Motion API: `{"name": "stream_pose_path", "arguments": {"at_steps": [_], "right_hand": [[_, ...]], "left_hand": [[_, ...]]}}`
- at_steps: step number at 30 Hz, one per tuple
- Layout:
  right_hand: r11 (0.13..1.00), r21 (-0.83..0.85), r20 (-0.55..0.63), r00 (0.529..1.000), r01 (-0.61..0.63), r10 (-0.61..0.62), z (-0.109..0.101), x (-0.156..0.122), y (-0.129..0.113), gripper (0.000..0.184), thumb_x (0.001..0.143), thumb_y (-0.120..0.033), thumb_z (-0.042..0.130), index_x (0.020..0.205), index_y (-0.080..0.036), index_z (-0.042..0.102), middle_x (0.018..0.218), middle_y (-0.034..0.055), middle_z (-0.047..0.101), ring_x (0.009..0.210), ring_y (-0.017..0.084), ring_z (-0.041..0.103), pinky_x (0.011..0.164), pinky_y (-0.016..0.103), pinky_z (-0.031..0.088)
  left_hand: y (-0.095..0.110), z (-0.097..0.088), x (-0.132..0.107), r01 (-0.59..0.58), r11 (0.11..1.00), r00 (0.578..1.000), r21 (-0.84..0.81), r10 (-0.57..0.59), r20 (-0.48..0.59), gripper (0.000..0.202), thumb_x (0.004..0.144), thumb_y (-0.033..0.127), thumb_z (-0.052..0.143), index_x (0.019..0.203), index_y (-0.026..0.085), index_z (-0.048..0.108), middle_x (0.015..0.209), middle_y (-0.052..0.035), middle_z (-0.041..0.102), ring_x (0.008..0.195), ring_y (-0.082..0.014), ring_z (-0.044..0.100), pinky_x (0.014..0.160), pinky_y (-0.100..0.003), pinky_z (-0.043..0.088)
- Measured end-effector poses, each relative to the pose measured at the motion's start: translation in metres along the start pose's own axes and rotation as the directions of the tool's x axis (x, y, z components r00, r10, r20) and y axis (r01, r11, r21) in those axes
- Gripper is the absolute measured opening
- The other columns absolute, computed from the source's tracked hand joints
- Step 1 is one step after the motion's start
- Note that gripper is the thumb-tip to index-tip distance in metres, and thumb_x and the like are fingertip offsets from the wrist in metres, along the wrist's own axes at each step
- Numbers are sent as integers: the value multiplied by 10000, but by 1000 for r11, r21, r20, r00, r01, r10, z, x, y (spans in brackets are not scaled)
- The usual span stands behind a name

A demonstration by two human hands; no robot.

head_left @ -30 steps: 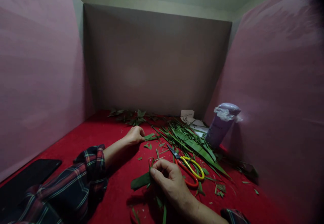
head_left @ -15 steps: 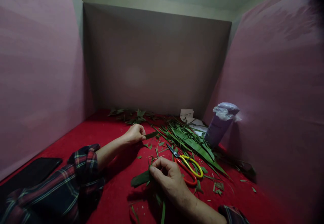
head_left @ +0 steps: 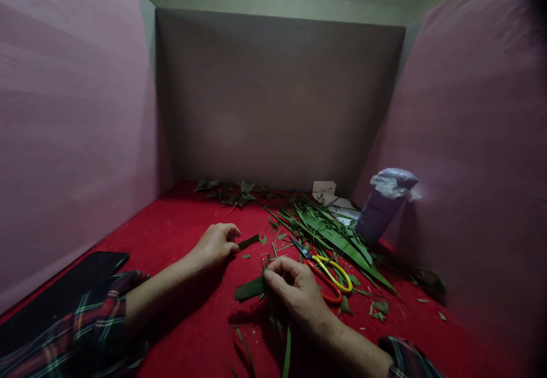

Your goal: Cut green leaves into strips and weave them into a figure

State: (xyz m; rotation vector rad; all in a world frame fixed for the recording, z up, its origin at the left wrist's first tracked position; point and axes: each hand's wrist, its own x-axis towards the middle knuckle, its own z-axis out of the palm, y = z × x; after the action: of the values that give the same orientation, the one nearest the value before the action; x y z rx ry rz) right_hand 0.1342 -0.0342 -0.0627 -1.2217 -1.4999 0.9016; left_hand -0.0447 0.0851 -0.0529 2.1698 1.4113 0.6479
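My left hand (head_left: 217,245) is over the red cloth on the left, its fingertips closed on the end of a short dark green leaf strip (head_left: 248,242). The strip points away to the right. Nearer me, my right hand (head_left: 297,292) pinches a bundle of green leaf pieces between thumb and fingers. A broad blunt leaf piece (head_left: 249,290) sticks out of the bundle to the left, and a long narrow blade (head_left: 288,352) hangs below. Just behind my right hand lie scissors (head_left: 327,272) with one yellow and one red handle, their blades slightly apart.
A heap of long green leaves (head_left: 333,235) covers the right middle of the red cloth (head_left: 179,218). Behind it are white papers (head_left: 325,189) and a tilted purple plastic-topped container (head_left: 382,207). More leaves (head_left: 243,193) lie at the back. A black phone-like slab (head_left: 92,272) is at left. Pink panels flank both sides.
My left hand has drawn back toward me with the leaf strip. My right hand keeps its pinch on the leaf bundle. The whole view has shifted slightly.
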Motion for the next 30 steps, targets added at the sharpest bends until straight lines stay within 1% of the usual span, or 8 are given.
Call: {"name": "stream_pose_path", "arguments": {"at_steps": [3, 6, 11, 16, 19, 21, 24, 30], "right_hand": [[1000, -10, -2, 1000, 7, -7, 0, 0, 0, 203, 784, -297, 526, 642, -152, 521, 553, -48, 413, 496, 79, 347, 463, 198, 281], [1000, -4, 0, 1000, -2, 2, 0, 0, 1, 211, 781, -305, 531, 633, -155, 518, 544, -50, 409, 489, 79, 345, 455, 195, 276], [999, 26, 11, 999, -40, 39, 0, 0, 0, 216, 771, -322, 537, 631, -160, 515, 530, -51, 414, 474, 81, 353, 442, 195, 275], [994, 77, 29, 996, -83, 81, 2, -1, -1, 212, 759, -315, 536, 620, -158, 505, 508, -52, 417, 454, 78, 358, 429, 194, 276], [987, 102, 58, 991, -125, 120, 4, -2, 1, 219, 758, -335, 542, 632, -160, 504, 501, -55, 412, 444, 73, 347, 418, 190, 268], [984, 118, 76, 989, -134, 126, 4, -3, 2, 216, 753, -342, 550, 642, -162, 504, 504, -56, 411, 446, 73, 346, 418, 191, 266], [981, 133, 88, 988, -139, 128, 4, -4, 1, 203, 745, -333, 553, 646, -163, 503, 511, -56, 406, 451, 73, 343, 422, 193, 267], [984, 106, 86, 987, -146, 137, 5, -3, -1, 191, 737, -314, 547, 636, -161, 497, 519, -49, 408, 472, 80, 361, 439, 195, 281]], "left_hand": [[-4, 1, 0, 5, 999, 1000, -37, -4, 14, 224, 604, 174, 583, 805, 168, 682, 704, -11, 671, 675, -165, 575, 587, -227, 381], [-5, 1, -1, 22, 996, 999, -88, -19, 31, 174, 591, 171, 571, 712, 170, 696, 640, 2, 654, 644, -157, 555, 572, -226, 363], [-5, -2, -4, 118, 953, 993, -281, -109, 49, 115, 561, 219, 590, 617, 146, 659, 534, 4, 593, 533, -136, 500, 511, -239, 343], [10, -8, -20, 283, 779, 958, -559, -201, 205, 208, 561, 317, 613, 682, 152, 572, 474, 36, 521, 397, -99, 452, 430, -237, 368], [25, -7, -35, 354, 661, 934, -661, -215, 285, 233, 520, 304, 646, 672, 162, 541, 495, 43, 514, 414, -97, 482, 477, -266, 447], [32, -4, -41, 389, 597, 920, -702, -216, 327, 228, 508, 276, 666, 666, 160, 549, 488, 44, 519, 394, -88, 473, 456, -258, 446], [34, 1, -46, 453, 434, 892, -779, -232, 389, 217, 484, 198, 715, 640, 143, 575, 448, 40, 541, 369, -86, 490, 441, -241, 443], [30, 5, -48, 457, 380, 889, -804, -228, 397, 233, 506, 163, 743, 684, 127, 596, 471, 5, 601, 394, -115, 549, 440, -226, 431]]}}
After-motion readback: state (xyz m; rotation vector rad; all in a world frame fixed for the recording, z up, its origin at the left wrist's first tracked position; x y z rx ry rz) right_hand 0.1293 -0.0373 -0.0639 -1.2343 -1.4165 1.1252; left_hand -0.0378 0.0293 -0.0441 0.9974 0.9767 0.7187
